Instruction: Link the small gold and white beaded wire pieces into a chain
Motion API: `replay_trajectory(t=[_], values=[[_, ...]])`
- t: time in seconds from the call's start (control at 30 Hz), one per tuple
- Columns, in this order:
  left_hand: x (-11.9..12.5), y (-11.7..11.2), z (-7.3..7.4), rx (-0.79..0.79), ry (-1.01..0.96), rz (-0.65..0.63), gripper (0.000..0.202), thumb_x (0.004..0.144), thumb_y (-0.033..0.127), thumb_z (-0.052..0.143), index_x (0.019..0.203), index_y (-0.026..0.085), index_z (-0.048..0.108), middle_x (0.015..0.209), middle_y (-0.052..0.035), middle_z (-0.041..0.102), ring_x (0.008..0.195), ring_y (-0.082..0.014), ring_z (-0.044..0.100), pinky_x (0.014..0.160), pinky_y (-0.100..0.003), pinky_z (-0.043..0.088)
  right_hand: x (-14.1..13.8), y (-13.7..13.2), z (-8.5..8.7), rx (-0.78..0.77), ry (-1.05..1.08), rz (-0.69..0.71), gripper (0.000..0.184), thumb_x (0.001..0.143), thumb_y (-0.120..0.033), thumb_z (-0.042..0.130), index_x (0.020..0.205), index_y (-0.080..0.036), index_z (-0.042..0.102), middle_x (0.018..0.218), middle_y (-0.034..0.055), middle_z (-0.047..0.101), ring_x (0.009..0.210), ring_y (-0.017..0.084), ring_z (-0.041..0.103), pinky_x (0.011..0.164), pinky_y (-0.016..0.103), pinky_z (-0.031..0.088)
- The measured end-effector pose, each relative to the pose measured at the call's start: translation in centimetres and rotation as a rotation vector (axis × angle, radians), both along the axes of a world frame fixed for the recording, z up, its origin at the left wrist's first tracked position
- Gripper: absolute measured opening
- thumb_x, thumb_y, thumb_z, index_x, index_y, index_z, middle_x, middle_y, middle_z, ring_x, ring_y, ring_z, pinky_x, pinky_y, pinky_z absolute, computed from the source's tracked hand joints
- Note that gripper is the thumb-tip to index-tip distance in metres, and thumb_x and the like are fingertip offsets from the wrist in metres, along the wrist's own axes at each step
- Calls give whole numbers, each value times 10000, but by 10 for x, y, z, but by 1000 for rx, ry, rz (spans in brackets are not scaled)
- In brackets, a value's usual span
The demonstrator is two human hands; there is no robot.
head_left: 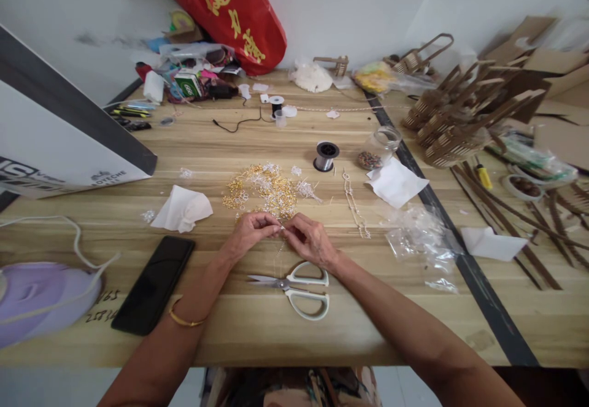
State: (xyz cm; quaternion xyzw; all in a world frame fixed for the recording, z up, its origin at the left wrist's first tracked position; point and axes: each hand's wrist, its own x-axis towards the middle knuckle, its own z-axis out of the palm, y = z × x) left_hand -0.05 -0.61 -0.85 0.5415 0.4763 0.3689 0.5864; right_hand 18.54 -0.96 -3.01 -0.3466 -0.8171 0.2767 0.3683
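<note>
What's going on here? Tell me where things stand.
A person's left hand and right hand meet, fingertips pinching a piece too small to identify. A thin strand hangs below them. Just beyond the hands lies a pile of gold and silver-coloured bits. Scissors lie on the table between the forearms, blades slightly apart. A linked strand lies to the right, and a spool stands farther back.

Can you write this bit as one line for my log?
left hand: pinching tiny item, unclear what | right hand: pinching there too | gold bits: heaped beyond hands | scissors: on table
</note>
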Motion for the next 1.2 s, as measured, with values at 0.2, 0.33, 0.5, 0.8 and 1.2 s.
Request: replay_trajectory(t=[0.2, 0.33, 0.5, 0.8, 1.2], values=[[2, 0, -6, 10, 2, -21, 172, 646, 251, 724, 710, 113, 643, 627, -17, 655, 603, -120, 604, 628, -242, 495, 0, 0, 1, -1, 13, 22, 116, 891, -238, 481, 947, -176, 563, 773, 37, 570, 662, 137, 517, 601, 245, 400], [3, -1, -8, 60, 56, -41, 158, 677, 252, 699, 704, 113, 629, 639, -21, 650, 609, -127, 613, 619, -241, 499, 0, 0, 0, 9, -10, 27, 96, 886, -220, 480, 868, -172, 562, 750, 33, 560, 645, 132, 508, 595, 242, 388], [4, -2, -7, 86, 90, -78, 158, 736, 267, 646, 744, 113, 610, 662, -19, 641, 636, -133, 626, 640, -250, 512, 0, 0, -1, 10, -32, 28, 73, 868, -197, 496, 847, -162, 557, 721, 19, 540, 616, 117, 478, 576, 225, 373], [4, -2, -9, 80, 84, -94, 190, 776, 312, 613, 774, 124, 584, 635, -5, 633, 608, -121, 608, 612, -236, 499, 0, 0, 1, -1, -28, 30, 74, 862, -193, 500, 851, -161, 566, 726, 17, 545, 614, 109, 477, 577, 216, 373], [1, 1, -10, 62, 54, -46, 219, 745, 332, 644, 772, 121, 591, 634, 0, 624, 575, -104, 574, 590, -232, 484, 0, 0, -1, 6, 5, -9, 85, 881, -203, 486, 897, -161, 558, 751, 33, 568, 629, 124, 506, 587, 233, 397]])
